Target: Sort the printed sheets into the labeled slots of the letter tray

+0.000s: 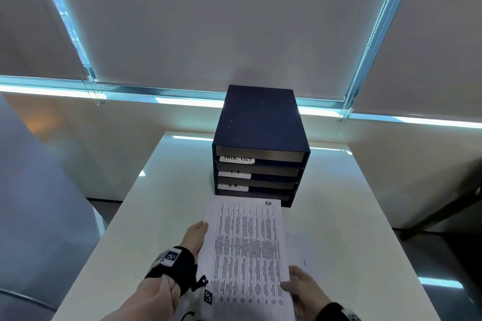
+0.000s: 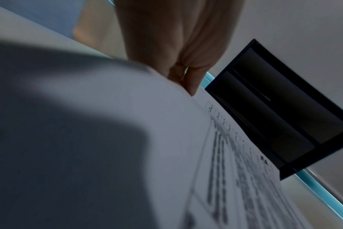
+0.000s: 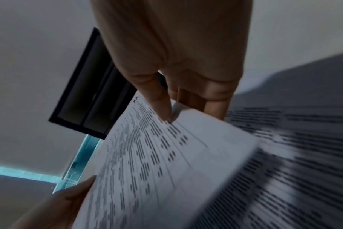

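Observation:
A dark blue letter tray [image 1: 260, 138] stands at the back of the white table, its slots labeled TASK LIST [image 1: 237, 159], I.T [image 1: 234, 172] and H.R. [image 1: 233, 186]. I hold one printed sheet [image 1: 247, 255] with dense columns of text just in front of the tray, its far edge near the lowest slots. My left hand [image 1: 202, 232] grips its left edge. My right hand [image 1: 289, 284] pinches its near right edge, thumb [image 3: 162, 108] on top and fingers beneath. In the right wrist view more printed sheets [image 3: 303, 155] lie under it. The left wrist view shows the sheet [image 2: 235, 155] and the tray [image 2: 284, 116].
The white table [image 1: 365, 216] extends right and left of the tray. Closed roller blinds [image 1: 234, 21] hang behind it. A dark piece of furniture [image 1: 448, 208] stands off the table's right side, and a grey surface [image 1: 39, 190] off its left.

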A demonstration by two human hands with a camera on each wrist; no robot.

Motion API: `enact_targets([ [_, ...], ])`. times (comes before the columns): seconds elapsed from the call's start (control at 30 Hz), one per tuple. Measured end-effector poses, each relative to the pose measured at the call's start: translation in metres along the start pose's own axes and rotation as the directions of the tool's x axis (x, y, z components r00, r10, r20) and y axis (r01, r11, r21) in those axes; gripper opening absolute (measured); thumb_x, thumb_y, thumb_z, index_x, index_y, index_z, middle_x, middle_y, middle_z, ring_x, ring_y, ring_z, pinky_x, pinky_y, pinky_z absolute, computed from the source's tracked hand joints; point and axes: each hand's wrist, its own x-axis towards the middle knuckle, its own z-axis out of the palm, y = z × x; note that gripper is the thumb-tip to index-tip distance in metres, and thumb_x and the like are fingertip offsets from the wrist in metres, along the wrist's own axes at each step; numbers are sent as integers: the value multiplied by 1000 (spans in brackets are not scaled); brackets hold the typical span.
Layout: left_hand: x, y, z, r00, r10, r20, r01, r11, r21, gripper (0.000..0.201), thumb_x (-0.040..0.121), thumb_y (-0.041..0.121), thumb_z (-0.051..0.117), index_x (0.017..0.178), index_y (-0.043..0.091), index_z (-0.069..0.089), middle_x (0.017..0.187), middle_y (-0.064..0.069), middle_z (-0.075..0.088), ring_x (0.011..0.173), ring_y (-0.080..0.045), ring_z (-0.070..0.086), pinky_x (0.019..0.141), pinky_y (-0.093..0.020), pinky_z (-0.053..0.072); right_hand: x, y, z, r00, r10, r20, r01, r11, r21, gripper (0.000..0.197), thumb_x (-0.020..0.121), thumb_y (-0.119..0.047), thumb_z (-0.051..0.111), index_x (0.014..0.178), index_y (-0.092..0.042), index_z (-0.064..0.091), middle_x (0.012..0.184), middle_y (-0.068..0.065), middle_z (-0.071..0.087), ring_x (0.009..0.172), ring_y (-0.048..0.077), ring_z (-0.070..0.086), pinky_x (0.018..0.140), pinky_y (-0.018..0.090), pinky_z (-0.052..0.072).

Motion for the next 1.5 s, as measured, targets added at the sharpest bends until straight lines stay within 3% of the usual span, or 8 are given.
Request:
enact_targets([
  [0.17,26,26,23,999,-45,24,45,998,35,28,102,9,35,84,5,56,93,-15,62,87,-27,59,79,-35,47,19,-8,-14,997,-18,-75,25,994,104,28,85,15,52,112,9,53,109,33,63,88,37,63,89,45,48],
  [0.43,25,55,34,988,-92,121,99,994,-53,20,100,9,41,101,-6,55,74,-17,70,62,-25,68,45,-26,52,50,-78,-17,987,-81,-138,99,987,126,19,92,15,40,97,1,53,78,20,68,52,25,65,46,26,52],
  [0.6,9,39,26,979,-87,185,78,996,51,31,98,16,50,127,15,40,116,-11,57,97,-41,65,69,-44,58,86,-121,-9,974,-156,-167,183,969,166,26,91,17,39,110,3,49,97,26,64,75,33,62,79,43,51],
  [0.7,20,25,28,989,-11,145,0,997,80,21,102,17,38,119,7,46,105,-14,63,59,-32,65,56,-37,57,82,-123,-8,984,-167,-66,173,979,111,30,92,13,43,117,-3,49,98,19,64,58,24,55,58,30,48],
  [0.9,59,17,39,998,58,-23,-58,998,-14,36,100,12,44,130,-7,40,91,-23,63,46,-20,55,47,-29,52,81,-108,-19,999,-34,37,36,998,-55,37,91,-3,59,121,-7,39,80,18,62,43,19,49,35,20,32],
  [1.13,73,61,50,993,44,111,17,869,-495,43,92,-2,53,132,0,39,108,-21,62,96,-28,61,105,-45,41,122,-163,17,991,-104,-79,131,777,616,20,93,15,41,105,2,50,95,19,58,83,25,63,71,33,60],
  [1.3,39,36,31,982,144,121,-167,965,203,17,91,7,57,108,5,59,94,-17,66,79,-26,59,71,-37,50,101,-152,22,986,-151,70,113,916,385,20,99,1,39,110,-3,55,106,16,65,104,29,62,82,33,57],
  [1.5,8,-30,-6,958,114,263,-286,323,902,12,86,40,59,88,31,51,91,7,58,82,-12,54,76,-22,46,70,-50,-21,995,-58,-82,45,986,-158,15,91,-7,59,102,1,65,74,13,67,58,23,60,57,29,49],
])
